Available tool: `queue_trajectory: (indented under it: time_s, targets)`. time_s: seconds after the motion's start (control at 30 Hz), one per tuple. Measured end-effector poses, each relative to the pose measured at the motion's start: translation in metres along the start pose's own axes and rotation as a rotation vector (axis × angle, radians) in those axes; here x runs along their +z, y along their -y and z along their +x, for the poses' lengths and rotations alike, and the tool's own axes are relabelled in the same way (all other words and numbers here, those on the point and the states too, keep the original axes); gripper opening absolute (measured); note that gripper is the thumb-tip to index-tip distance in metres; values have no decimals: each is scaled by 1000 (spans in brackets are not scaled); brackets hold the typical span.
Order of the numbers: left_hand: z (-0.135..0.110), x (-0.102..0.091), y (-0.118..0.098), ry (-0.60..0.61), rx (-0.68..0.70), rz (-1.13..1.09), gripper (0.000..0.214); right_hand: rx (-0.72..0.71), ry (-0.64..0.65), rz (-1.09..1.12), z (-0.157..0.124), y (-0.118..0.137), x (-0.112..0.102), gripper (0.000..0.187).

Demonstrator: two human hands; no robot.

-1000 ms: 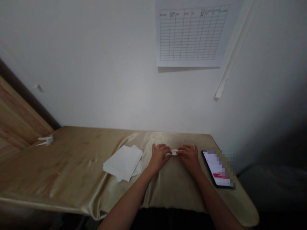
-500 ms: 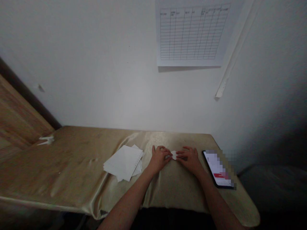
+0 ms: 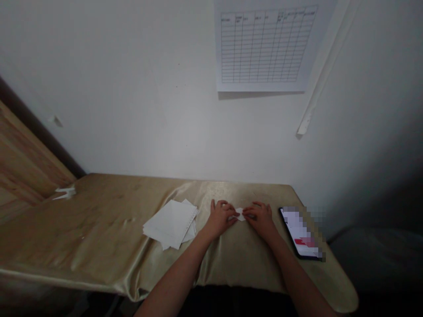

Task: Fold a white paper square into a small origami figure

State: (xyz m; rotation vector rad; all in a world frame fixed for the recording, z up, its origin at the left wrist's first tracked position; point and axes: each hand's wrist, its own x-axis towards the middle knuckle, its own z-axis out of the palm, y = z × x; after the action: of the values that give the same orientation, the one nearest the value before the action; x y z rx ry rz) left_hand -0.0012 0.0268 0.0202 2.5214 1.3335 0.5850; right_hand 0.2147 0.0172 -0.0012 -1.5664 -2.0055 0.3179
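The left hand (image 3: 220,219) and right hand (image 3: 261,219) face each other, fingertips gripping opposite sides of a small white paper piece (image 3: 240,214) at the gold-covered counter (image 3: 102,224). Near the left hand lies a loose stack of white sheets (image 3: 171,223), edges misaligned; beside the right, a phone (image 3: 299,235) with its screen lit. Farther left, a white scrap (image 3: 65,193) sits near wooden boards (image 3: 24,163). Above, a printed table sheet (image 3: 264,48) hangs on the wall (image 3: 132,97).
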Motion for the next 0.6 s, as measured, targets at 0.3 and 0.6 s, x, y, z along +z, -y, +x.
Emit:
queue_trajectory:
  time_s: [0.3, 0.6]
  targets:
    - [7, 2, 1, 2, -26, -17, 18, -27, 29, 18, -3, 1, -7, 16]
    - [8, 7, 4, -16, -40, -43, 14, -56, 25, -7, -3, 1, -8, 13]
